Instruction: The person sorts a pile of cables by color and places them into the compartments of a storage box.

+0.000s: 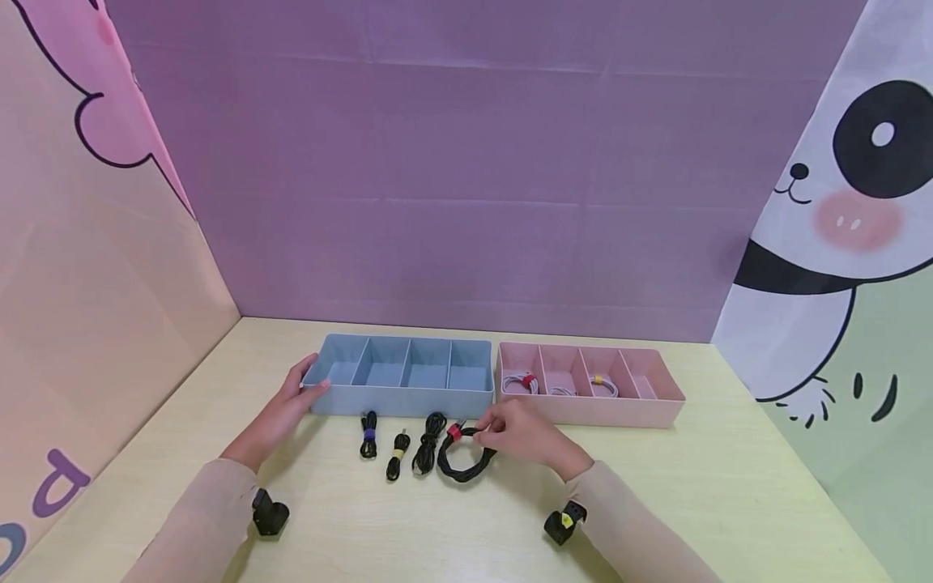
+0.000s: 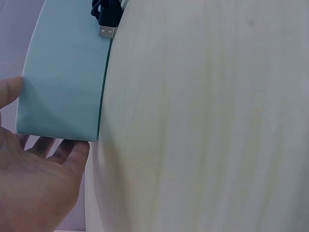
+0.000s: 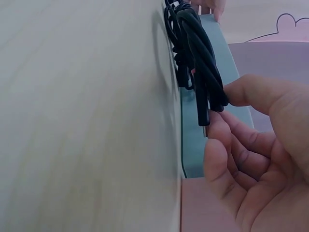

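Observation:
My right hand [image 1: 526, 433] pinches a coiled black cable [image 1: 466, 474] with a red tie between thumb and fingers. In the right wrist view the black cable [image 3: 205, 63] appears raised off the table, its metal plug pointing down by the fingertips. My left hand [image 1: 280, 405] grips the left end of a blue divided box [image 1: 408, 402]. The left wrist view has the thumb at one side of this box [image 2: 65, 92] and the other fingers against its end. Three more black cables lie before the box: one with a purple tie [image 1: 368, 436], one with a yellow tie [image 1: 397, 455], and a thicker bundle [image 1: 428, 444].
Right of the blue box stands a pink divided box [image 1: 612, 411]. White cables sit in its first three compartments, including one with a red tie [image 1: 526, 382] and one with a yellow tie [image 1: 603, 384]. A purple backdrop [image 1: 466, 178] rises behind the wooden table [image 1: 408, 534].

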Demonstrator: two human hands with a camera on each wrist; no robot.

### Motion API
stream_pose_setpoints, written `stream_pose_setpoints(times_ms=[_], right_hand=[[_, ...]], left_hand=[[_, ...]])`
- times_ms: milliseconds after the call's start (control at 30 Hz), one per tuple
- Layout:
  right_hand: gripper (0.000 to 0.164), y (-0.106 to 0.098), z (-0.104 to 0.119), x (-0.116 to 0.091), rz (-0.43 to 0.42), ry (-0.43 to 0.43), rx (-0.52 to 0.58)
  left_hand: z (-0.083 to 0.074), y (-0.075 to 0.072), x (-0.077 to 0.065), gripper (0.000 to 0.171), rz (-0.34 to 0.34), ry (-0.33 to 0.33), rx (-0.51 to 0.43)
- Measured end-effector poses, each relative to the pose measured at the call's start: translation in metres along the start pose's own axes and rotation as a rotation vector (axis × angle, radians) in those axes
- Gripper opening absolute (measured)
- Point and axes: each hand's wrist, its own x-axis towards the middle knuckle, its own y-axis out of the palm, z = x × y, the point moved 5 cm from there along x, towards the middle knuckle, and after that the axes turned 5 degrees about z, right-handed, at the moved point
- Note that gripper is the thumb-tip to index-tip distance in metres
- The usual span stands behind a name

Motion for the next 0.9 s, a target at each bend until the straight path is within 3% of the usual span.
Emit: stream_pose_setpoints(times_ms=[333, 700, 900], right_hand=[[0.009, -0.003, -0.001, 0.001, 0.013, 0.040, 0.058], [0.014, -0.021, 0.008, 0.003, -0.008, 0.076, 0.068], [0.011, -0.031, 0.014, 0.006, -0.064, 0.041, 0.067]], left_hand=[[0.002, 0.000, 0.001, 0.086, 0.003, -0.003, 0.008], [0.001, 0.000, 0.000, 0.086, 0.003, -0.006, 0.010], [0.000, 0.000, -0.001, 0.087, 0.004, -0.011, 0.005]])
